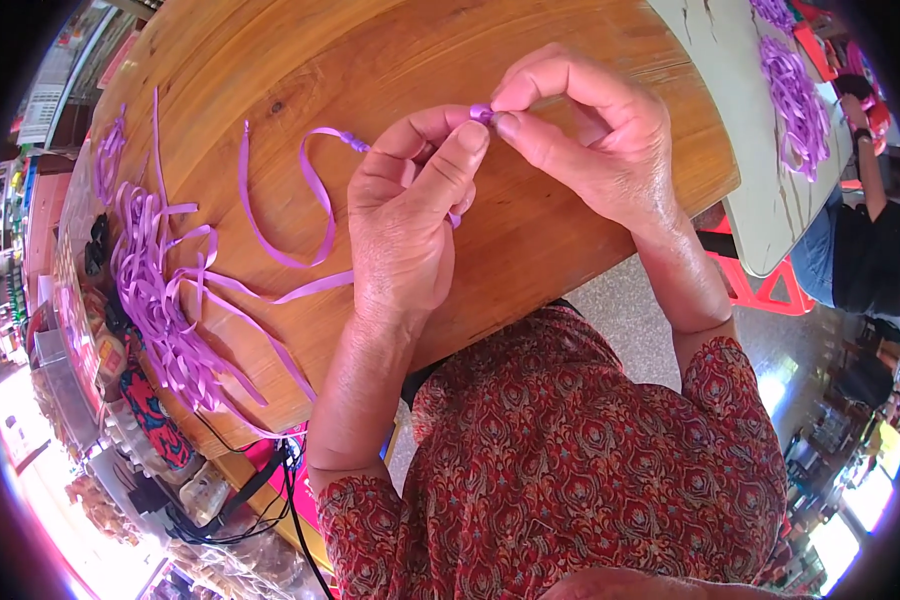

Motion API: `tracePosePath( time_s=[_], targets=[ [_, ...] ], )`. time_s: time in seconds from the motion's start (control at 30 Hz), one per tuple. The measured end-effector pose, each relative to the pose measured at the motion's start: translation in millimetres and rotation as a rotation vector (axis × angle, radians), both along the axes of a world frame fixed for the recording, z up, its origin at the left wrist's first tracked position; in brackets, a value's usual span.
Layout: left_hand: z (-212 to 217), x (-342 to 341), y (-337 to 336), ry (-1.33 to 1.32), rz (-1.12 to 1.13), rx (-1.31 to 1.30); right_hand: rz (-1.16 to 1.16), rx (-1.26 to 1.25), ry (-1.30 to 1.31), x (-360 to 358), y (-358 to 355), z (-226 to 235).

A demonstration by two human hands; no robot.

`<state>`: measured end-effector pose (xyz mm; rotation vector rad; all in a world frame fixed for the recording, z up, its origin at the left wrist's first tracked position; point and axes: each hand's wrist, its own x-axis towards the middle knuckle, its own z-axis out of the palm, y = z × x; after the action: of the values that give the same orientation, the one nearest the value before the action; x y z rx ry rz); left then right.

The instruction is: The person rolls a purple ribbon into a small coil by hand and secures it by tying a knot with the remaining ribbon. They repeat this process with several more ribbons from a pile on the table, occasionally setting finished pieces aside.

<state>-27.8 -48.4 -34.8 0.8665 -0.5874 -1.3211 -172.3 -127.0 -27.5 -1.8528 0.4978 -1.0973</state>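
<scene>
Over the wooden table (370, 75), my two hands meet fingertip to fingertip at a small knot of purple ribbon (481, 113). My left hand (410, 195) pinches the knot between thumb and forefinger, its other fingers curled. From the right, my right hand (595, 140) closes its thumb and forefinger on the same knot. A length of that purple ribbon (315, 200) loops on the table left of my left hand, with a second small knot (353, 141) along it. Another strand (315, 288) runs from behind my left hand toward the pile.
A tangled pile of purple ribbons (155, 290) lies at the table's left edge. More purple ribbons (795, 105) lie on a pale table (715, 60) at the right, with a red stool (760, 290) below. Another person (865, 240) sits there. Black cables (288, 480) hang at the lower left.
</scene>
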Motion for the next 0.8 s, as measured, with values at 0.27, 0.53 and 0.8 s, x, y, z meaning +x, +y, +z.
tracePosePath(
  time_s=[0.27, 0.53, 0.8],
  targets=[
    [1.9, 1.6, 2.1, -0.14, 0.1, -0.004, -0.018, -0.117, 0.079, 0.6, 1.1, 2.8],
    [0.0, 1.2, 1.4, -0.141, 0.113, -0.016, -0.031, -0.116, -0.041, -0.7, 0.1, 2.2],
    [3.0, -1.7, 2.6, -0.18, 0.104, -0.07, -0.067, -0.129, 0.079, 1.0, 3.2, 4.3]
  ],
)
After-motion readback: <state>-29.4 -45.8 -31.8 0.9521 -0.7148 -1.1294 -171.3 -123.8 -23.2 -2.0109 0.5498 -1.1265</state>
